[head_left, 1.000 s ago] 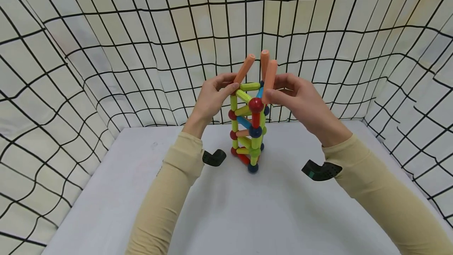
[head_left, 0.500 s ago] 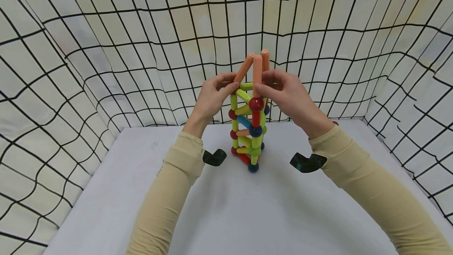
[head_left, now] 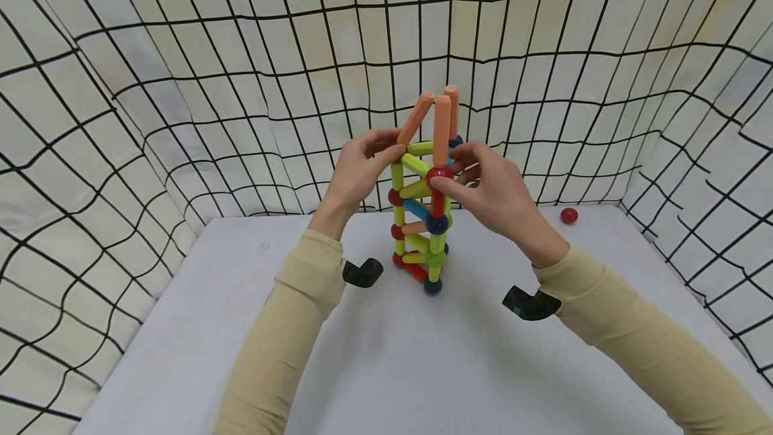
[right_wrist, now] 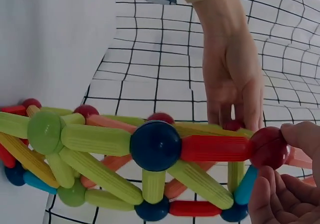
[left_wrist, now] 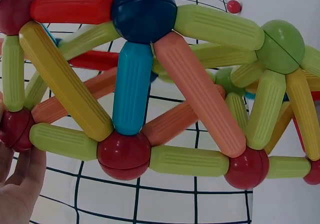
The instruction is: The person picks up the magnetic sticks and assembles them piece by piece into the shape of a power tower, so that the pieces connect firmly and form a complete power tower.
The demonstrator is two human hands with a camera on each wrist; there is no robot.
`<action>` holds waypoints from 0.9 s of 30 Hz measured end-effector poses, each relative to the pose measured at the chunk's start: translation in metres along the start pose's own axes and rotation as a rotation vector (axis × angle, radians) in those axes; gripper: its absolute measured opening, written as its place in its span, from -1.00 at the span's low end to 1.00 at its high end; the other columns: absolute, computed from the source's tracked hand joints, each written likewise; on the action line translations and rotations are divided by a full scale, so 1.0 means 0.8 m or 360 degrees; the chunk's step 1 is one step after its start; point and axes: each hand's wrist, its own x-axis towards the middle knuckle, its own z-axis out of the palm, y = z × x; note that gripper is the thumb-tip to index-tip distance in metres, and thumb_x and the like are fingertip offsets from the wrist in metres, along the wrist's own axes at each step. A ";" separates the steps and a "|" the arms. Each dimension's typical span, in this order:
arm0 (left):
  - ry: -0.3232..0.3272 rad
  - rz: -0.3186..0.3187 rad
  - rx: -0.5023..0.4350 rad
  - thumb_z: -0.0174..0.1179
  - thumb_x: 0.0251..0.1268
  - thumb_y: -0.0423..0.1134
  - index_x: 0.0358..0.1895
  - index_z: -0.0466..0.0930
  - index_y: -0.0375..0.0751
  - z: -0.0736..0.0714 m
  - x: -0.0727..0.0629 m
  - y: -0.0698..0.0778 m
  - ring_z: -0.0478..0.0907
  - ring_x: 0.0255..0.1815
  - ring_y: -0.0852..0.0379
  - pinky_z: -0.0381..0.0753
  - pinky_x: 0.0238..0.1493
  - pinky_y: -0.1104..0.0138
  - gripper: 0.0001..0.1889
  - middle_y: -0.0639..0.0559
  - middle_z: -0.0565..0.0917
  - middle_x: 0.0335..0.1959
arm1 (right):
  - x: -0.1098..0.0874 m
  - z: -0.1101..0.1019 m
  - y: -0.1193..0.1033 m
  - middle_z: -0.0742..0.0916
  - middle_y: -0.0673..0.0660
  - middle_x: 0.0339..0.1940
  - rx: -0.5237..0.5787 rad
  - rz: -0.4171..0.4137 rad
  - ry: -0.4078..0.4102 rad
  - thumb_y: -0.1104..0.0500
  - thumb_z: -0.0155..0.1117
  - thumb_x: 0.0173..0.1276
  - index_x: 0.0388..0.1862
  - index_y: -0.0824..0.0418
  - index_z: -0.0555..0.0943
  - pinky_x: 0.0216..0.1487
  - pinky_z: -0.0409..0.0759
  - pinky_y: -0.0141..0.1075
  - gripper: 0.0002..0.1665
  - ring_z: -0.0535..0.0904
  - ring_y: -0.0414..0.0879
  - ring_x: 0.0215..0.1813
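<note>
A tall tower of magnetic building rods and balls (head_left: 437, 224) stands upright on the table. My left hand (head_left: 361, 163) holds its top left corner, thumb and fingers about a red ball (left_wrist: 16, 130) there. With thumb and fingers, my right hand (head_left: 494, 183) grips the red ball (right_wrist: 270, 148) at the near top corner. From that ball an orange rod (head_left: 441, 131) rises nearly upright. A second orange rod (head_left: 417, 118) leans inward from the left corner, and a third orange rod (head_left: 452, 113) stands on the blue ball (head_left: 455, 141) at the rear corner.
A loose red ball (head_left: 569, 215) lies near the table's back right edge. The white table (head_left: 386, 368) is bordered by pale walls with a black grid (head_left: 290, 79). A black wrist camera (head_left: 362, 272) hangs below the left cuff, another black wrist camera (head_left: 531, 303) below the right.
The orange rod in my right hand has moved left onto the near red ball. My right hand has let go of it and slid down to that ball. My left hand has hardly moved.
</note>
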 end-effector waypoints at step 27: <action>0.0164 0.0068 -0.0048 0.24 0.36 -0.18 0.19 0.57 -0.18 0.013 -0.042 0.034 0.52 0.01 0.12 0.55 0.02 0.24 -0.62 -0.01 0.63 -0.01 | -0.006 -0.059 0.307 0.33 0.36 0.45 0.0064 0.0903 0.0300 -0.02 -0.01 0.53 0.50 0.29 0.19 0.35 0.28 0.11 -0.30 0.27 0.29 0.39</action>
